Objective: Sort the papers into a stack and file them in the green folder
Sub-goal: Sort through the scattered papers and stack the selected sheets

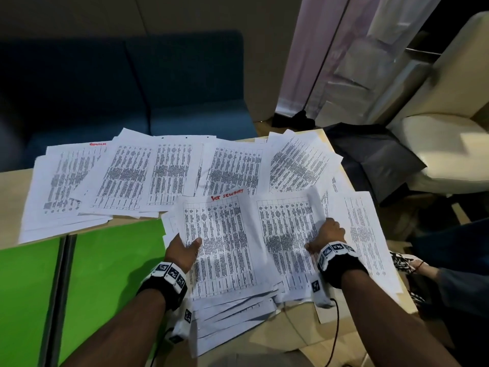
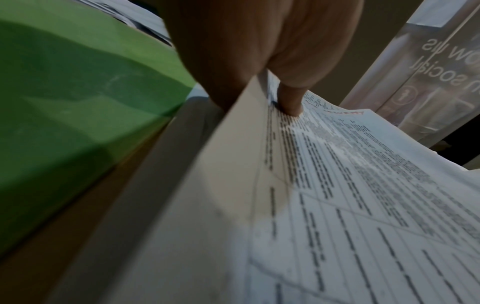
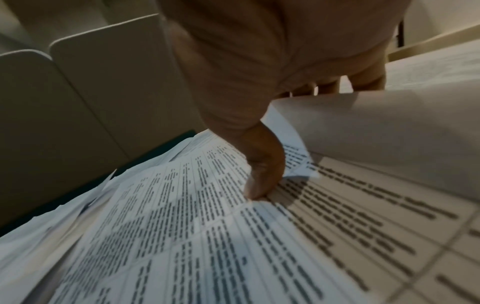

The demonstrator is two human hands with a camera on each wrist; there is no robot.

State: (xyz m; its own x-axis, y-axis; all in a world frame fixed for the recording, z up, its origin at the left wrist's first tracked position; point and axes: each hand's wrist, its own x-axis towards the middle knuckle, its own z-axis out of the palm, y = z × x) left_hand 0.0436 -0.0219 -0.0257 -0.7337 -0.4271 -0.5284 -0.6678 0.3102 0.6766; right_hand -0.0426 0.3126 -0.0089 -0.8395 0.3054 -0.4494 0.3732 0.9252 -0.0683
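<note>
Printed sheets with tables lie spread over the table. My left hand (image 1: 185, 247) pinches the left edge of a loose stack of papers (image 1: 225, 247), thumb on top and fingers beneath; the left wrist view shows the thumb (image 2: 291, 98) pressed on the top sheet (image 2: 363, 185). My right hand (image 1: 326, 234) grips a sheet (image 1: 285, 226) beside that stack, its edge curling up over the fingers. In the right wrist view the thumb (image 3: 265, 176) presses on print while the lifted sheet (image 3: 389, 133) bends over the fingers. The green folder (image 1: 105, 260) lies open at the left.
More papers (image 1: 132, 176) fan out across the table's far half, some over the far edge. A blue sofa (image 1: 132, 83) stands behind the table, a cream chair (image 1: 436, 133) and a dark bag (image 1: 370, 154) at the right. The wooden table (image 1: 13, 189) shows at the left.
</note>
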